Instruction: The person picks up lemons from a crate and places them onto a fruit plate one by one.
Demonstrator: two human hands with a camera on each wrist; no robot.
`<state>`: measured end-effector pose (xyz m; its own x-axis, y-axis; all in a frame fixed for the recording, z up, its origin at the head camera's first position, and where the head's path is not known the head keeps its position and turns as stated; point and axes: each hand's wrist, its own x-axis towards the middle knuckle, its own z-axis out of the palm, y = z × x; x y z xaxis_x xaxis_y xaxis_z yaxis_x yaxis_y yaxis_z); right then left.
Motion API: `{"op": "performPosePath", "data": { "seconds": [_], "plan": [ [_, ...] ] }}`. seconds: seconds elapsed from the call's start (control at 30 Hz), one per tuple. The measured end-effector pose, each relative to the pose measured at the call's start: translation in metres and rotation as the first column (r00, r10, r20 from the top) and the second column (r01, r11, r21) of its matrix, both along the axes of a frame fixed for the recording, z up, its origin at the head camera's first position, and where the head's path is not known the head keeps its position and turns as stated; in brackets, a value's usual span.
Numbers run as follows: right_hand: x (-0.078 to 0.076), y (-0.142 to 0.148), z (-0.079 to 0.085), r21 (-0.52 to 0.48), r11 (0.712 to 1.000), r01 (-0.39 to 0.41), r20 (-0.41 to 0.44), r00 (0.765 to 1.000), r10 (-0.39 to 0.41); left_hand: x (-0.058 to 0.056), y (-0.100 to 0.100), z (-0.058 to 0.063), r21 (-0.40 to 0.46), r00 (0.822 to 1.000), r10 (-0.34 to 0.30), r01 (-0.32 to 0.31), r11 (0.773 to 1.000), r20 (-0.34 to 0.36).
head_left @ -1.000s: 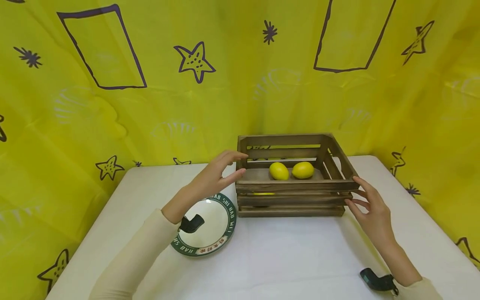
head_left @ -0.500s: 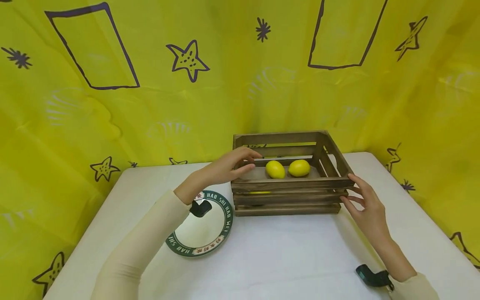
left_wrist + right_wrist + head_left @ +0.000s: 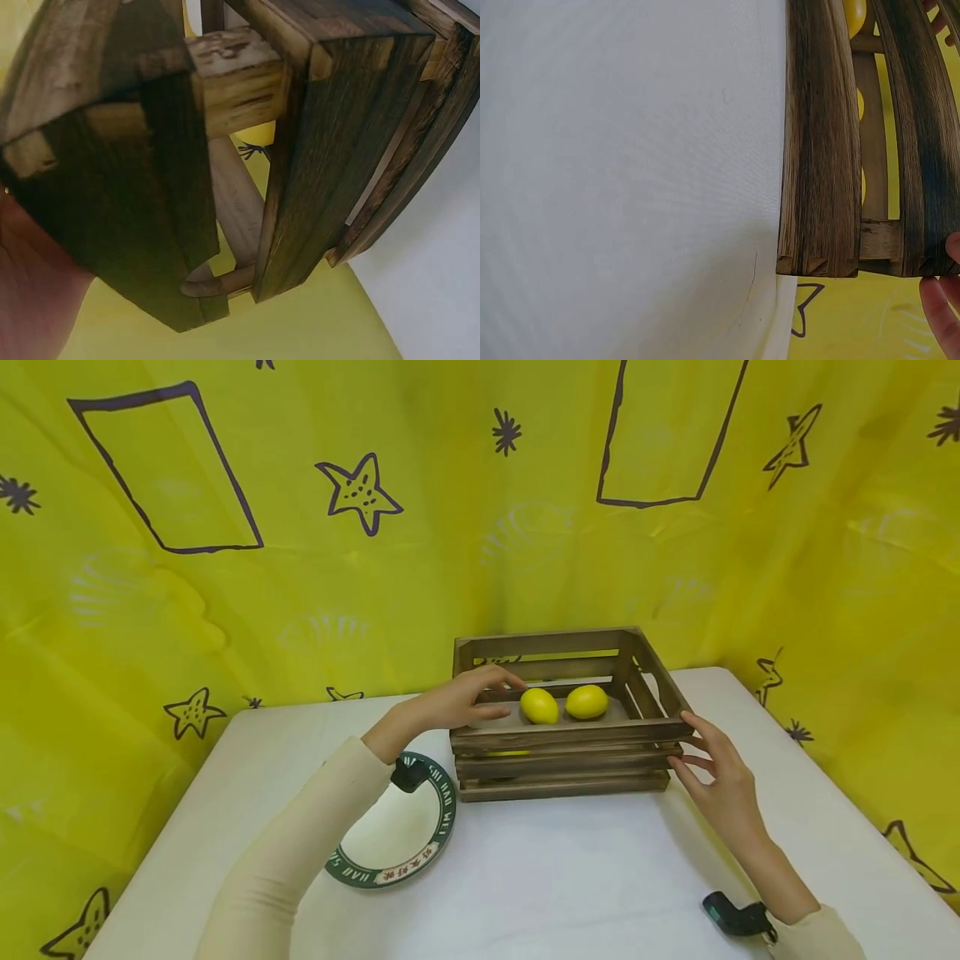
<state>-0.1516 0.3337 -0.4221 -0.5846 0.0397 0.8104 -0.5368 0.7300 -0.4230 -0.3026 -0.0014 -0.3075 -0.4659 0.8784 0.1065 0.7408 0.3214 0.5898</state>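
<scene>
Crate, wooden (image 3: 562, 768): on the white desk (image 3: 570, 885), two lemons (image 3: 587, 702) showing inside. My left hand (image 3: 453, 700): over its left side, thumb and fingers apart, just beside one lemon. My right hand (image 3: 725, 787): holding its front right corner. Plate, green-rimmed (image 3: 408, 831): left of crate.

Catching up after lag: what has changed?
Left grip moved rightward over the rim of the rectangular brown wooden crate, beside the left yellow oval lemon; contact unclear. Right grip still holds its corner; crate, lemon and round green-rimmed white plate stayed.
</scene>
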Motion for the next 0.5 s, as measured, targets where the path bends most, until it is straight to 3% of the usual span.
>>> {"op": "performPosePath", "data": {
  "seconds": [0.13,0.27,0.5],
  "plan": [
    [-0.001,0.001,-0.001,0.01,1.0,0.002,-0.001,1.0,-0.002,-0.004,0.003,-0.003,-0.011,1.0,-0.027,0.027,1.0,0.016],
    [0.0,0.001,0.001,0.019,1.0,0.008,0.002,1.0,-0.008,-0.009,0.008,-0.005,-0.041,0.998,-0.056,0.055,0.998,-0.018],
    [0.002,-0.001,0.002,-0.003,1.0,0.0,0.028,1.0,0.0,-0.015,0.02,-0.007,-0.178,0.993,-0.103,0.091,0.98,-0.058]
  ]
}}
